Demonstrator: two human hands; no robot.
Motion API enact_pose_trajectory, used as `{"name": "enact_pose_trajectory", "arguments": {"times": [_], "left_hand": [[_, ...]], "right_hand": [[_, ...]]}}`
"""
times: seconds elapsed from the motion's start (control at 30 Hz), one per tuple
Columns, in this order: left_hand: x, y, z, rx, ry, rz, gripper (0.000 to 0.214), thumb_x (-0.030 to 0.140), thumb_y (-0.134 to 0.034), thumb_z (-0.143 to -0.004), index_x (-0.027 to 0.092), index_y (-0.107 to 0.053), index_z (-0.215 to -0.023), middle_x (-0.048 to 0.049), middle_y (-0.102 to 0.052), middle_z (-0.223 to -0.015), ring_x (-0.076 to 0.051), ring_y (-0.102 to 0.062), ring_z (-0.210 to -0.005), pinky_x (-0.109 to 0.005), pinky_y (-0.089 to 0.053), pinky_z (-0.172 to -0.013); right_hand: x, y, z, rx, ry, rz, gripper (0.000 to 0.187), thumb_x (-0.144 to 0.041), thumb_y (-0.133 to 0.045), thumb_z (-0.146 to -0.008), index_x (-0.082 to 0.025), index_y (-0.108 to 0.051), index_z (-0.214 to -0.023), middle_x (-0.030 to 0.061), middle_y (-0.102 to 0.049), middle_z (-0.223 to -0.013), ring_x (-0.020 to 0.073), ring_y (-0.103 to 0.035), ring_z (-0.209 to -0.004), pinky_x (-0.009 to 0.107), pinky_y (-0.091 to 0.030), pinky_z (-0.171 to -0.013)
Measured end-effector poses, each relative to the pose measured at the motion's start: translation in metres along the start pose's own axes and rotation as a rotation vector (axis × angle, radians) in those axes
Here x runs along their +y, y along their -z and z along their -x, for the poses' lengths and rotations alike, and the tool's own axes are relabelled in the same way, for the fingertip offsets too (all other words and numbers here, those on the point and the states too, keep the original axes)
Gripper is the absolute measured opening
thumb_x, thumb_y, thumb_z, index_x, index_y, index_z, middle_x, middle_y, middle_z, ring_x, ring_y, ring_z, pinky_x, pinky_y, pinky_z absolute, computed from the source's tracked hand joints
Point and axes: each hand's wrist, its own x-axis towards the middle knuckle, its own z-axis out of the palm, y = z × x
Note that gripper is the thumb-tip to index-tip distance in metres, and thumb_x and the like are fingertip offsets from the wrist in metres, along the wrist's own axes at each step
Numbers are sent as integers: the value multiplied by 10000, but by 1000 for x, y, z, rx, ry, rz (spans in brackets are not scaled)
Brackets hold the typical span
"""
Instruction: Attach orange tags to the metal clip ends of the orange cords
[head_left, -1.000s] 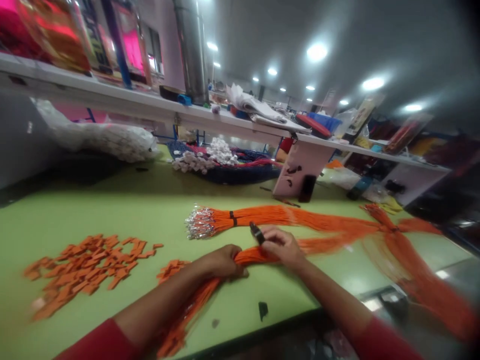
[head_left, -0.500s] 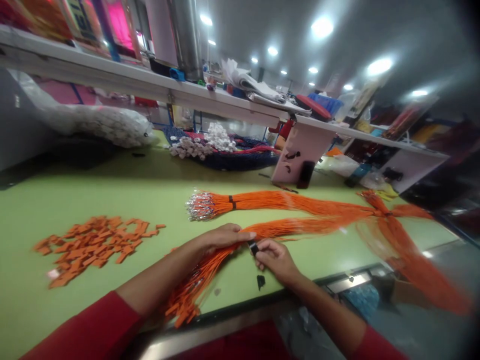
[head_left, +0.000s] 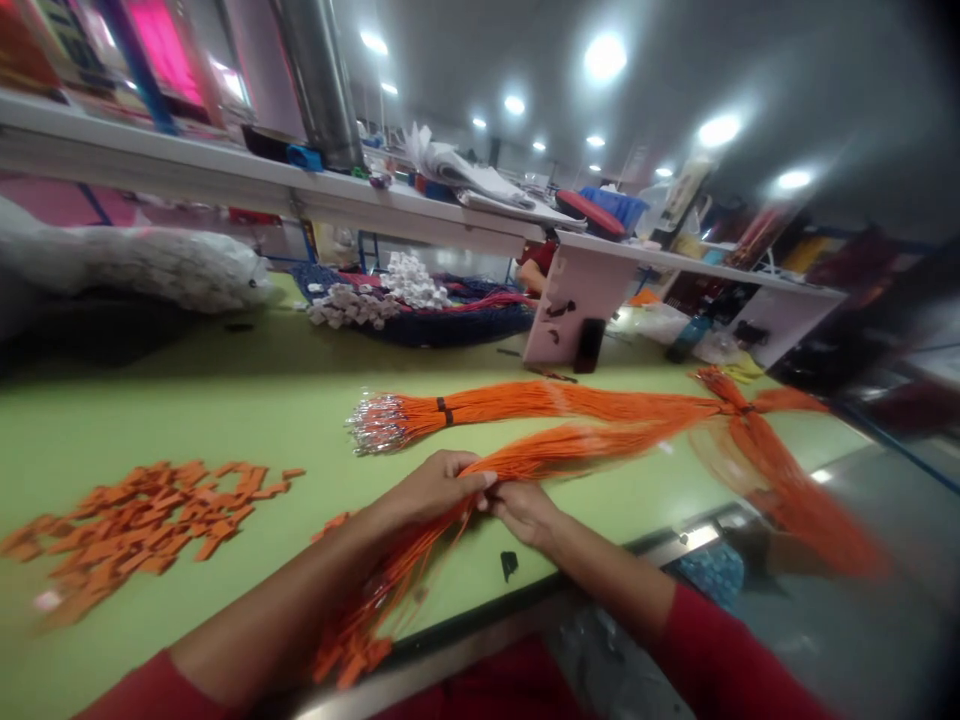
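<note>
My left hand is closed around a bundle of thin orange wires, its thumb lying along the top. Pressed against the underside of the same bundle, my right hand has its fingers curled in beside the left thumb. The black tape it pinched a moment ago is hidden by the fingers. Below my left forearm, the bundle's near end fans out to orange connectors at the table edge. Behind lies a second orange wire bundle, bound with black tape, with bare silvery terminals at its left end.
Loose orange connectors are heaped on the green table at left. A black scrap lies near the front edge. Dark blue wires with white connectors sit under the shelf. A person's arm shows beyond the upright panel.
My right hand has moved left and up against the bundle, and the black tape is now out of sight. The left hand keeps its grip. The camera view has shifted slightly.
</note>
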Motion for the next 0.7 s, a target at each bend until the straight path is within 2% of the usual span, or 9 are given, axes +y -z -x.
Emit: {"name": "enact_pose_trajectory", "arguments": {"times": [0.1, 0.2, 0.27, 0.3, 0.37, 0.43, 0.5, 0.6, 0.7], "left_hand": [[-6, -1, -3, 56, -31, -73, 388, 541, -609, -793, 157, -652, -769, -50, -698, -730, -182, -631, -689, -286, -497, -685], [-11, -2, -3, 156, -48, -179, 345, 476, -562, -831, 151, -671, -789, -49, -702, -762, -205, -640, -746, -287, -488, -700], [-12, -5, 1, 230, -51, -273, 280, 415, -579, -825, 158, -688, -804, -51, -699, -761, -226, -636, -758, -298, -468, -693], [-12, -8, 3, 267, -51, -312, 235, 378, -594, -817, 167, -699, -827, -58, -705, -777, -242, -637, -778, -310, -458, -702], [-11, -15, 10, 316, -57, -435, 187, 296, -593, -826, 198, -712, -932, -81, -732, -869, -272, -647, -842, -339, -444, -743], [-10, -22, 17, 327, -60, -630, 231, 229, -543, -858, 218, -690, -1037, -107, -742, -971, -289, -663, -889, -362, -439, -771], [-10, -28, 21, 309, -58, -802, 249, 190, -480, -890, 207, -660, -1060, -130, -738, -1002, -295, -676, -903, -372, -443, -778], [-12, -32, 24, 298, -30, -849, 227, 195, -448, -913, 183, -603, -1079, -145, -728, -983, -302, -679, -910, -379, -448, -785], [-18, -30, 25, 336, 24, -841, 310, 224, -480, -902, 157, -488, -1205, -141, -717, -938, -302, -680, -882, -373, -451, -764]], "right_hand": [[3, -5, -3, 41, 32, -26, 317, -333, -846, -549, -168, -620, -698, -13, -598, -632, 114, -523, -572, 260, -443, -570], [1, 0, 21, 42, 25, -1, 299, -359, -805, -623, -167, -645, -786, 27, -646, -768, 134, -581, -666, 248, -443, -581], [-9, 8, 43, 3, -15, 98, 280, -376, -777, -685, -156, -663, -814, 63, -661, -808, 162, -604, -670, 255, -425, -538], [-17, 13, 52, -29, 10, 291, 258, -397, -729, -751, -162, -670, -839, 67, -667, -826, 157, -593, -648, 258, -419, -529], [-37, 20, 59, 73, 285, 660, 227, -388, -678, -820, -179, -676, -909, 66, -671, -847, 174, -598, -716, 298, -465, -637], [-56, 20, 49, 161, 527, 917, 244, -367, -676, -832, -195, -664, -1004, 94, -672, -1048, 223, -600, -952, 366, -472, -841], [-68, 13, 24, 107, 467, 977, 360, -352, -740, -768, -216, -630, -1082, 63, -678, -1028, 235, -585, -1010, 381, -463, -872], [-69, -8, -14, -42, 174, 736, 424, -236, -795, -649, -187, -604, -1025, -41, -594, -690, 184, -618, -735, 316, -489, -698], [-63, -32, -23, -21, 183, 554, 452, -209, -748, -661, -192, -550, -1067, -91, -540, -636, 125, -578, -586, 273, -489, -628]]}}
